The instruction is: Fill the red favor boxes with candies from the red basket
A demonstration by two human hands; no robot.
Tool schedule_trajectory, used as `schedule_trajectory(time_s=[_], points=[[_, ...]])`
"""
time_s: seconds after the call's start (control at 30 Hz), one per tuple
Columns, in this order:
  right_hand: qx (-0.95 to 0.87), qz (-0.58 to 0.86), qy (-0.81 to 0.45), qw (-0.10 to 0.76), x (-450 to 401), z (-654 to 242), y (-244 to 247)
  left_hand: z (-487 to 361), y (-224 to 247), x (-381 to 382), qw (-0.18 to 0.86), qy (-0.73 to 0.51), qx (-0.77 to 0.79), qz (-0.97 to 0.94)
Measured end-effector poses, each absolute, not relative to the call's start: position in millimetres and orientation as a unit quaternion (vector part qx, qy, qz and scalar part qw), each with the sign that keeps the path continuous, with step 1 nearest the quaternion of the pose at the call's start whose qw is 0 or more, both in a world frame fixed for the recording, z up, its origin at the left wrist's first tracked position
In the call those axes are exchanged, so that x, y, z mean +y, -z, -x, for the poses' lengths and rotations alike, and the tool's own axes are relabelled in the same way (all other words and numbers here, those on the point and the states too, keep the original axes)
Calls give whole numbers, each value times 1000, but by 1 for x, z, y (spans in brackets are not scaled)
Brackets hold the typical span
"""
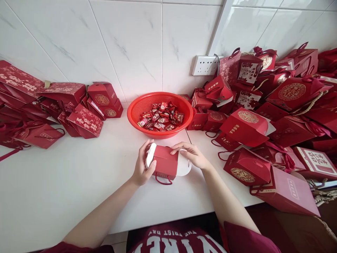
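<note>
A small red gift box (165, 162) with a dark red cord handle lies on the white table (86, 182) in front of me. White inner flaps stick out at both its ends. My left hand (143, 165) grips the left end, thumb on top near the raised white flap (150, 154). On the right, my right hand (191, 154) rests its fingertips on the box's top edge, fingers stretched out, over the other white flap (184, 169). Just behind the box stands a red plastic basket (133, 117) holding wrapped candies (163, 117).
Red gift boxes (84, 121) are stacked along the left wall side. A larger heap of red boxes (244, 126) fills the right side, reaching the table's front edge. A white socket strip (205, 65) is fixed to the tiled wall (131, 42).
</note>
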State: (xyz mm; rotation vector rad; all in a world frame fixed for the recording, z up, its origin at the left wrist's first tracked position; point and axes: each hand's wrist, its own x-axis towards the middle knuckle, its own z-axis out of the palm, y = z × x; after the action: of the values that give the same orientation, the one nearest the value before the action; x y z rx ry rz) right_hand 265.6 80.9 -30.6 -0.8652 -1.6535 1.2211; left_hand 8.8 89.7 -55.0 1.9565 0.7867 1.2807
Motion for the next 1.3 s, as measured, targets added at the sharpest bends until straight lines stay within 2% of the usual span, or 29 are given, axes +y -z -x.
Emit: schedule_trajectory(time_s=[0.17, 0.27, 0.37, 0.47, 0.83, 1.1, 1.3], points=[[-685, 349, -474, 429, 80, -266, 27, -3, 53, 97, 295, -422, 253, -819], [-663, 302, -531, 432, 83, -268, 30, 2, 52, 103, 252, -392, 222, -856], [-595, 237, -616, 459, 90, -273, 37, 4, 52, 106, 248, -376, 220, -865], [-541, 226, -646, 489, 96, -279, 45, 4, 51, 107, 249, -366, 232, -866], [-547, 304, -613, 482, 88, -245, 52, 5, 45, 108, 215, -337, 216, -891], [-567, 289, -601, 484, 88, -240, 54, 3, 50, 107, 225, -346, 213, -886], [-585, 295, -571, 495, 87, -237, 47, 4, 48, 109, 147, -353, 179, -906]])
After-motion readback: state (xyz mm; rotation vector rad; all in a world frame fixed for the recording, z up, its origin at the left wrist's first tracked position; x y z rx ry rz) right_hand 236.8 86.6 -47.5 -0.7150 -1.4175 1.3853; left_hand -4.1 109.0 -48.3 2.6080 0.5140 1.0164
